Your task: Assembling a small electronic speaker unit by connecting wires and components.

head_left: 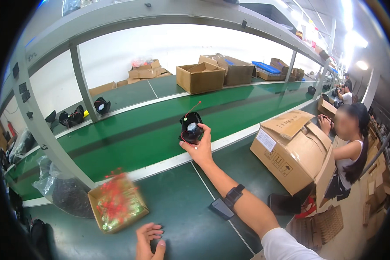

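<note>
My right hand (199, 146) is closed around a black plastic housing (190, 130), held up over the green conveyor belt. A round silver part sits in the housing's middle, and a thin red wire sticks up from it. Low in the view, my left hand (149, 241) hovers above the dark green worktable with its fingers curled loosely and apart from the thumb; I see nothing held in it. Just beyond that hand stands a small open cardboard box (100, 218) full of red-wired parts with shiny greenish discs, somewhat blurred.
A large carton (286, 149) stands on the table at the right, beside a seated co-worker (354, 143). Clear plastic bags (67, 195) lie at the left by a metal post (58, 143). Black housings (101, 105) and cardboard boxes (199, 79) sit beyond the belt (130, 143).
</note>
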Motion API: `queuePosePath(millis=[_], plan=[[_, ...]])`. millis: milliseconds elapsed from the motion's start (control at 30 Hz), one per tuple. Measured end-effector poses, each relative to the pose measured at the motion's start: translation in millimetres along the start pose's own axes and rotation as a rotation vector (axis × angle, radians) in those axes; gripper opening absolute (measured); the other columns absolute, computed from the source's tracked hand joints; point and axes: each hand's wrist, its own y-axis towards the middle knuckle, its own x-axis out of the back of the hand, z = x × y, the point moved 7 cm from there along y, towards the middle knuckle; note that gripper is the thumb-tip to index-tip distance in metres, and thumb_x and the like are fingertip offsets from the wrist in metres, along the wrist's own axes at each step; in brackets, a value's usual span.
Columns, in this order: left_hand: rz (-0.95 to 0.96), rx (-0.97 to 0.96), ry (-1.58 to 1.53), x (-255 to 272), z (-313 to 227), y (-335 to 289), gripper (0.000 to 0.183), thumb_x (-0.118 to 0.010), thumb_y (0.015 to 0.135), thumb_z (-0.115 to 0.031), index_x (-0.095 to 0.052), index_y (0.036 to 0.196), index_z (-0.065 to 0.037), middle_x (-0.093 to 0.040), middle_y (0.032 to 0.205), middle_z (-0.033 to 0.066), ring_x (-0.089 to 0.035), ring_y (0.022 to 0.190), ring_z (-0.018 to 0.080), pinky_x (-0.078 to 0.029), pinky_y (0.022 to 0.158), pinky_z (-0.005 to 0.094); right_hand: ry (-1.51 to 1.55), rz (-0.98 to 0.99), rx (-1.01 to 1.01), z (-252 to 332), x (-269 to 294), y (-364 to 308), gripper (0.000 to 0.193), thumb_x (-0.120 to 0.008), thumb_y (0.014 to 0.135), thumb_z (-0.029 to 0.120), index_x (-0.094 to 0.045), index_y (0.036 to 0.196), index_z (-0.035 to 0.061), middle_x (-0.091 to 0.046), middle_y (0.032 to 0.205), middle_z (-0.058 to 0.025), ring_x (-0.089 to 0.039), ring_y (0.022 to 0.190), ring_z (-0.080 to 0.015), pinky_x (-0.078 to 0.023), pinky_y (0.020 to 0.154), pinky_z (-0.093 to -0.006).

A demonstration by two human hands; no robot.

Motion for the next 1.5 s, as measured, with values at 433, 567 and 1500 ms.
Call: queuePosePath(millis=[433, 567, 1500], plan=[[0.025, 0.016, 0.025, -1.2, 1.5, -1.4, 0.051, -0.055, 0.099, -0.005, -0.034, 0.145, 0.001, -0.052, 0.132, 0.0167, -0.055, 0.117, 0.0237, -0.044, 0.102, 0.0351, -0.051, -0.079, -0.029, -27.7, -24.5, 35.5, 0.087, -0.074, 0.089, 0.038, -0.027, 0.153, 0.0018, -0.05, 0.135, -0.034, -0.056, 0.122, -0.046, -0.046, 0.102, -0.0472], [0.003, 0.05, 0.041, 5.7, 7.3, -2.4, 0.05, -0.054, 0.099, -0.004, -0.034, 0.145, 0.001, -0.051, 0.132, 0.0168, -0.055, 0.117, 0.0241, -0.044, 0.102, 0.0354, 0.099, -0.254, -0.164, -48.6, -21.6, 28.3, 0.07, -0.062, 0.101, 0.03, -0.021, 0.147, -0.0028, -0.042, 0.134, -0.0247, -0.07, 0.071, -0.0221, -0.058, 0.052, -0.0286], [0.039, -0.033, 0.099, -4.1, -11.6, 2.5, 0.051, -0.059, 0.094, 0.001, -0.039, 0.141, 0.001, -0.059, 0.123, 0.0175, -0.059, 0.112, 0.0255, -0.047, 0.1, 0.036, -0.319, -0.168, -0.056, -53.5, -4.6, 36.3, 0.086, -0.069, 0.082, 0.01, -0.023, 0.154, -0.0041, -0.035, 0.145, -0.0288, -0.046, 0.13, -0.0416, -0.04, 0.109, -0.0444]])
